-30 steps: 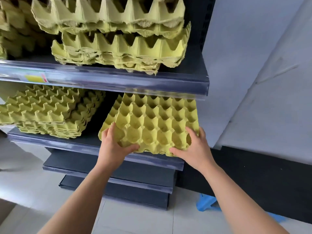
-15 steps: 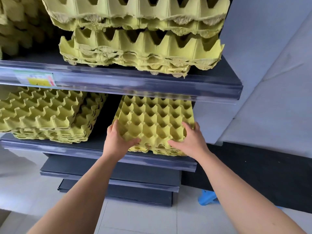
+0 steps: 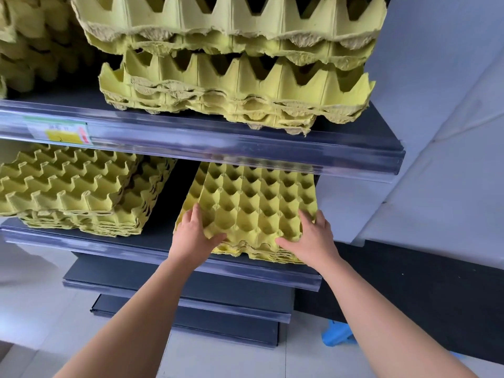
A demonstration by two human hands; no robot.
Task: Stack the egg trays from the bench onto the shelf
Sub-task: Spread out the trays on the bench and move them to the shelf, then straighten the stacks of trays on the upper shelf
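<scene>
A short stack of yellow-green pulp egg trays [image 3: 253, 208] lies on the middle shelf [image 3: 245, 271] at its right end, its far part under the shelf above. My left hand [image 3: 192, 236] lies on the stack's front left corner, fingers straight along the left edge and thumb along the front row. On the front right corner lies my right hand [image 3: 313, 238] in the same way, thumb pointing inward. Both hands press on the top tray; nothing shows the fingers curled under it.
A taller stack of egg trays [image 3: 73, 192] fills the left of the same shelf, with a dark gap between the stacks. The upper shelf [image 3: 218, 143] carries more tray stacks [image 3: 234, 85] and a price label [image 3: 58, 130]. Lower shelves, a grey wall and a blue object [image 3: 336, 334] lie below and to the right.
The stack has slid deeper onto the middle shelf and now lies flat instead of tilted. Both hands went forward with it, and the view came closer to the shelves.
</scene>
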